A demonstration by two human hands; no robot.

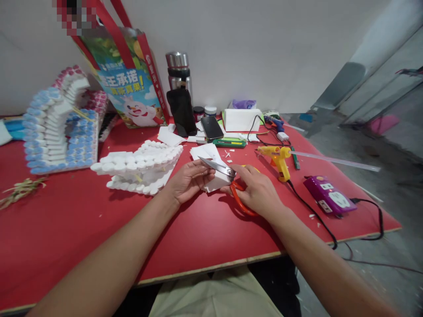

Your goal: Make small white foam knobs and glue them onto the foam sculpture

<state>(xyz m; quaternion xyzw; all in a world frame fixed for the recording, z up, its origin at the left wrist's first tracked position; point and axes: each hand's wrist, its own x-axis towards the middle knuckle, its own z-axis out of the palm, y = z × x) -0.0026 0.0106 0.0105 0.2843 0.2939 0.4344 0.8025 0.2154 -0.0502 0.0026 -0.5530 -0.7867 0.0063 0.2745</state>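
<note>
My right hand [256, 187] is closed around the handles of a pair of scissors [243, 204] with red-orange grips. Their metal blades point left, slightly parted, toward my left hand [190, 179]. That hand is closed beside the blade tips, its thumb and fingers curled together; whatever lies between them is too small to make out. White paper pieces [205, 152] lie on the red table under and behind the blades. To the left of my left hand stands a white structure [132, 164] built from rows of small rounded rolls.
A yellow glue gun [279, 160] with a long clear stick lies right, near a purple power strip [330, 196] and cords. Behind are phones [212, 127], a green cutter [229, 143], a steel flask [178, 70] and a bag [128, 83]. A blue-and-white structure [59, 132] stands left.
</note>
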